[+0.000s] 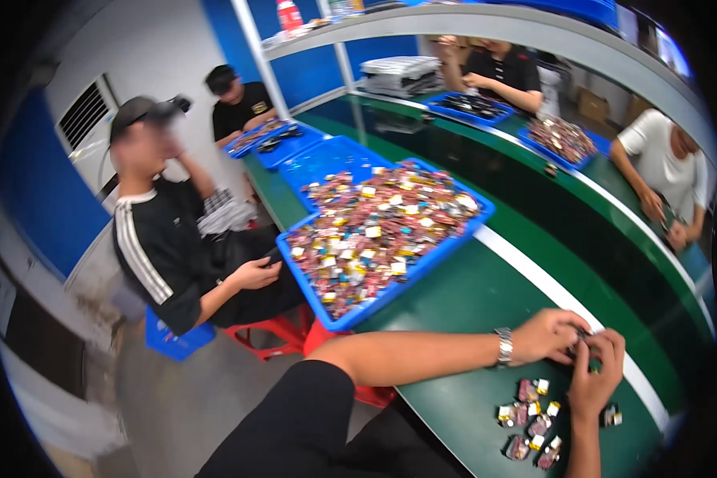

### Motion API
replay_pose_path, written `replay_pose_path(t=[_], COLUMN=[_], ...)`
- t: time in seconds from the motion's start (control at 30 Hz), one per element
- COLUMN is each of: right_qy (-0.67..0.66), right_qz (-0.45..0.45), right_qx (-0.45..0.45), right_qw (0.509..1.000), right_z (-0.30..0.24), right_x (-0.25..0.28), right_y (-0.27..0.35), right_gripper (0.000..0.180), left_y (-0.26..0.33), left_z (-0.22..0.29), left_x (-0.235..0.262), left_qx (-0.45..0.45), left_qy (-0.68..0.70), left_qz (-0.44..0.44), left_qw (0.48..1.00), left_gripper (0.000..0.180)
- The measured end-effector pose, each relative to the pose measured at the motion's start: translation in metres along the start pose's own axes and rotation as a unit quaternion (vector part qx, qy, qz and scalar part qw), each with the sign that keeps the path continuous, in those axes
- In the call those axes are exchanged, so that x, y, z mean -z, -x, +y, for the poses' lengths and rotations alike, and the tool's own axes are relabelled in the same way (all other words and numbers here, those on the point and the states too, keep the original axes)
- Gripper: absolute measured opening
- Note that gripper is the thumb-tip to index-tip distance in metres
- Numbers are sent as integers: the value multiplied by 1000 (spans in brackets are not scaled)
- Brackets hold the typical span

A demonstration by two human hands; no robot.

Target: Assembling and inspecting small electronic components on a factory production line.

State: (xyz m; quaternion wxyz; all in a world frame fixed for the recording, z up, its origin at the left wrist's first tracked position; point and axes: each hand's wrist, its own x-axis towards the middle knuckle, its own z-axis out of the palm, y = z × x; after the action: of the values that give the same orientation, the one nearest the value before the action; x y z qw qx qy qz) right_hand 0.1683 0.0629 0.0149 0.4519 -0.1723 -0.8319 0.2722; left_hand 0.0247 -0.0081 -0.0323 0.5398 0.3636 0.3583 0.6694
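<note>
- Pinched between the fingertips of the left hand [551,334] and the right hand [596,376]: a small dark part [583,344], mostly hidden, shape too small to tell.
- Both sets of fingers curled close around it, above the green table [470,303].
- Just below the hands, a loose cluster of small red, yellow and white pieces [531,422].
- Further off to the left, a blue tray [338,319] heaped with the same kind of pieces.
- Around the table, other seated people.
</note>
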Motion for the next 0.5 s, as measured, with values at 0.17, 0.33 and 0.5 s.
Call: replay_pose_path(t=[0.17, 0.33, 0.5], right_qy=[44, 93, 115], right_qz=[-22, -58, -61], right_qx=[34, 81, 95], right_qw=[998, 991, 987], right_z=[8, 2, 10], right_x=[-15, -10, -5], right_y=[5, 4, 3], right_gripper=[11, 17, 21], left_y=[10, 12, 4], left_z=[6, 12, 7], left_x=[5, 5, 1], left_qx=[-4, -10, -8], left_qy=[-1, -2, 0], left_qz=[22, 26, 22], left_qw=[1000, 1000, 1000], left_gripper=[30, 29, 27])
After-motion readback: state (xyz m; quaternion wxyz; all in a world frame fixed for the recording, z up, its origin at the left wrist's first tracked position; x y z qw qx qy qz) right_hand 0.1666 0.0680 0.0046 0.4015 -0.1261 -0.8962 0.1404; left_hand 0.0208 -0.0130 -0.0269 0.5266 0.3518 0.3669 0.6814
